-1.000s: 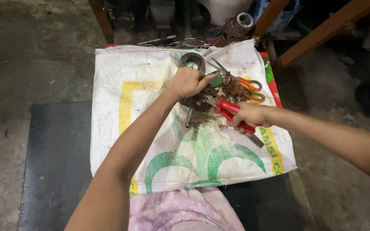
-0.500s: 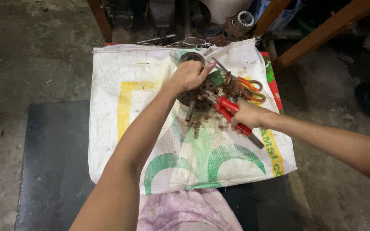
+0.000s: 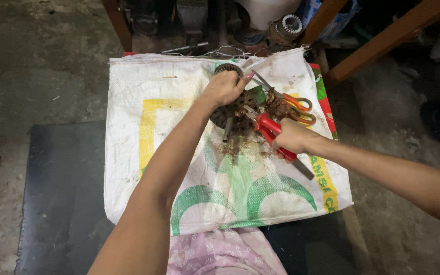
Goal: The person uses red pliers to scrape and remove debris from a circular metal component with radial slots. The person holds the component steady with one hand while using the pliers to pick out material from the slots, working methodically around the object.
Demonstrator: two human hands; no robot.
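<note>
On a white woven sack (image 3: 159, 153) spread over the floor, the left hand (image 3: 223, 87) reaches in from the near edge and closes its fingers around the top of a rusty, dirt-caked motor rotor (image 3: 230, 114) lying near the sack's far edge, right of its middle. The rotor's shaft (image 3: 226, 131) sticks out below the hand, so the long axis runs roughly from far edge to near edge, tilted a little. The right hand (image 3: 290, 137) comes in from the right edge and is clenched on the red handles of a pair of pliers (image 3: 268, 127), whose nose points up and left into the clump of windings just beside the rotor; whether the nose has closed on anything is hidden by debris. The right hand is thus just right of and slightly nearer than the rotor, the left directly over it. An orange-handled pair of scissors (image 3: 296, 104) lies touching the clump on its far right side, blades pointing toward the far edge. Brown crumbs (image 3: 232, 147) litter the sack just nearer than the rotor. Beyond the far edge stands another wound motor part (image 3: 289, 24), well apart.
</note>
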